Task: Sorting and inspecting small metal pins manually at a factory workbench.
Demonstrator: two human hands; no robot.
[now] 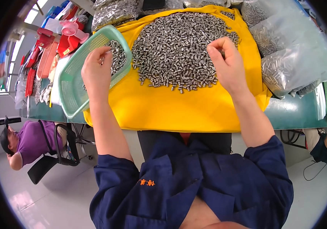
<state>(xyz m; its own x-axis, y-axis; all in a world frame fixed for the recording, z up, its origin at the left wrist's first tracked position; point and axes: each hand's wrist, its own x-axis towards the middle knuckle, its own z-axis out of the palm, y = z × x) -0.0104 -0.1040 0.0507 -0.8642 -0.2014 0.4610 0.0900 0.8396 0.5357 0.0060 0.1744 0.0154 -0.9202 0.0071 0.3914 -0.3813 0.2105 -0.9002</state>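
Note:
A wide heap of small, shiny metal cylindrical parts (178,45) lies on a yellow cloth (171,110) in front of me. My left hand (96,74) is over the green plastic basket (69,82) at the left, its fingers pinched together. What they hold, if anything, is too small to make out. More of the same metal parts (118,57) lie inside the basket, partly hidden behind this hand. Above the right side of the heap is my right hand (228,65), thumb and forefinger closed toward each other. Whatever sits between those fingertips cannot be made out.
Clear plastic bags (278,68) of metal parts stand along the right, and more bags (115,15) line the back. Red bins (68,45) and a pink fan (71,29) are at the far left. One person (37,139) sits left, another (326,143) right.

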